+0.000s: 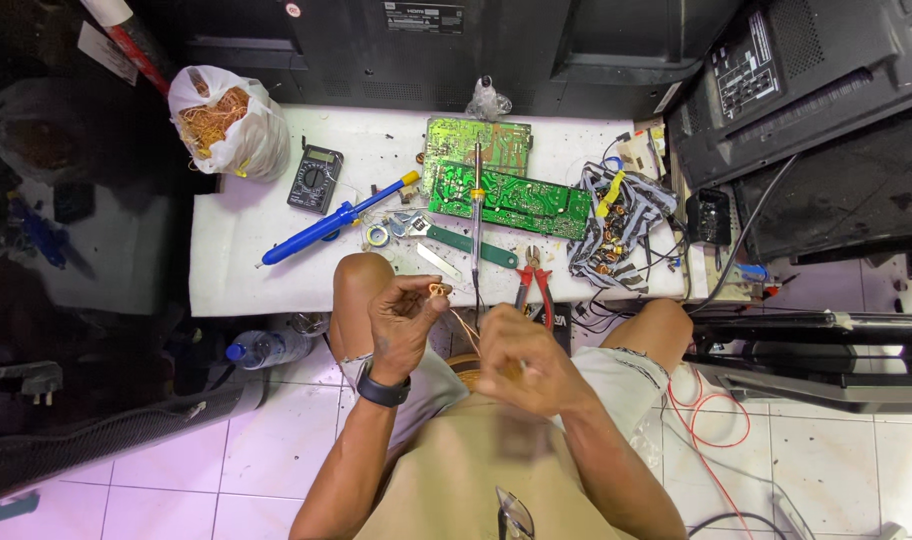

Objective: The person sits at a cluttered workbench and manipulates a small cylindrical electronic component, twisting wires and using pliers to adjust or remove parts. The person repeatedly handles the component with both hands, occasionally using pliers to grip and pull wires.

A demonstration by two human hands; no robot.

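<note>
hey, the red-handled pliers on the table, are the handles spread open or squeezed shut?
Spread open. The red-handled pliers lie flat on the white table near its front edge, and the two handles part in a V toward the person, with a gap between them.

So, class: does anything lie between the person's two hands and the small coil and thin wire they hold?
Nothing visible does. The left hand pinches the small coil directly, and the thin copper wire runs clear to the right hand.
</note>
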